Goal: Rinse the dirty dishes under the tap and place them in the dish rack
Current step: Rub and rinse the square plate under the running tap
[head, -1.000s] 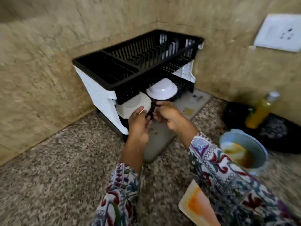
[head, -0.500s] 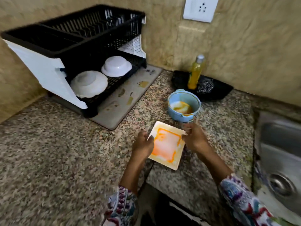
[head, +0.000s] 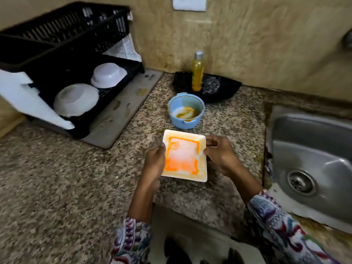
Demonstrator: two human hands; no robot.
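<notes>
Left hand: fingers curled round the left edge of the square plate. Right hand: grips the plate's right edge, thumb on the rim.

Square plate: white, smeared orange across its well; held level over the granite counter, whether just above it or touching cannot be told.

Blue bowl: just behind the plate, upright on the counter, orange residue inside.

Yellow soap bottle: behind the plate, beyond the bowl, upright on a black tray beside a steel scrubber.

Dish rack: black, two tiers, behind and left of the plate, on a grey mat. Lower tier holds two white bowls, upside down.

Steel sink: right of the plate, drain visible.

Wall socket: on the wall, far behind the plate.
</notes>
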